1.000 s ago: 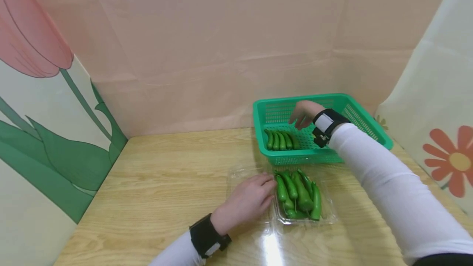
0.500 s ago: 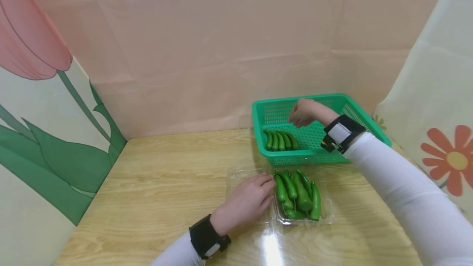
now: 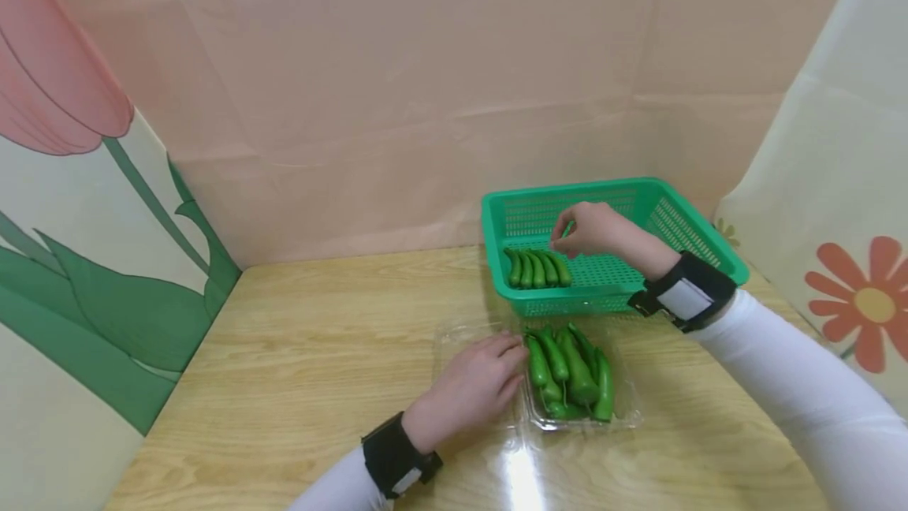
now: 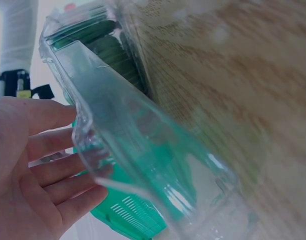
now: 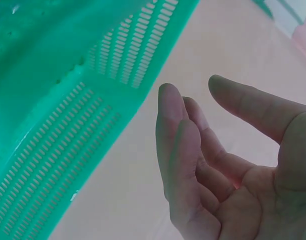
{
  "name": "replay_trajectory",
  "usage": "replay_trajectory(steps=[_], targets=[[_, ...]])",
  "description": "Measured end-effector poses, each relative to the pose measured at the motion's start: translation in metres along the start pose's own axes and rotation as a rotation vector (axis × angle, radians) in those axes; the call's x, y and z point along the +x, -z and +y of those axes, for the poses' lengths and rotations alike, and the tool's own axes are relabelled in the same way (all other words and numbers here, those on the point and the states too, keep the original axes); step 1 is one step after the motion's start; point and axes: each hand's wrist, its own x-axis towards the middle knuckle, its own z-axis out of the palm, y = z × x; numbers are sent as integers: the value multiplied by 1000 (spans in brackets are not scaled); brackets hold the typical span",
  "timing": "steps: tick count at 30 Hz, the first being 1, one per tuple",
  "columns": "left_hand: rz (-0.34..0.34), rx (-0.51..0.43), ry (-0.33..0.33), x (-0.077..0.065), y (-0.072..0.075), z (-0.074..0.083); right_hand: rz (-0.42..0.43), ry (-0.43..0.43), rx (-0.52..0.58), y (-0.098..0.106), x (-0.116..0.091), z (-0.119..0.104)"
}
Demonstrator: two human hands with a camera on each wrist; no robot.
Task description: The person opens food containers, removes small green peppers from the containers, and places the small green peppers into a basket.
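My left hand (image 3: pixel 474 385) rests at the middle of a hinged clear plastic container (image 3: pixel 627 410). In the left wrist view its fairly straight fingers (image 4: pixel 68 172) touch the clear rim. Several green peppers (image 3: pixel 578 369) lie piled in the container's right half. Over the green basket (image 3: pixel 631 302) hovers my right hand (image 3: pixel 594 229). The right wrist view shows its thumb (image 5: pixel 253 102) apart from the bent fingers, with nothing between them. Just left of and below that hand, several green peppers (image 3: pixel 537 269) lie side by side in a row on the basket's floor.
The container's other clear half (image 3: pixel 454 337) lies partly under my left hand. All of this stands on a wood-grain table (image 3: pixel 305 353). A pinkish backdrop (image 3: pixel 369 124) rises behind, with printed flower panels (image 3: pixel 858 298) at both sides.
My right hand has turned over the basket, its wrist and forearm swinging to the right and slightly down. My left hand stays at the container. The pepper row looks unchanged.
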Motion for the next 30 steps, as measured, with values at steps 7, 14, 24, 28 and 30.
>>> replay_trajectory(steps=[7,14,24,28,30], targets=[[2,11,-4,0,2,1,35,55,3,-12,-28,-9],[-3,6,-5,0,2,1,85,95,-3,-27,-48,-8],[24,11,-17,-1,1,2,94,122,-23,-47,-67,-14],[32,15,-18,-1,1,2,96,116,-31,-54,-72,-16],[32,15,-17,-1,1,2,95,110,-30,-58,-74,-16]])
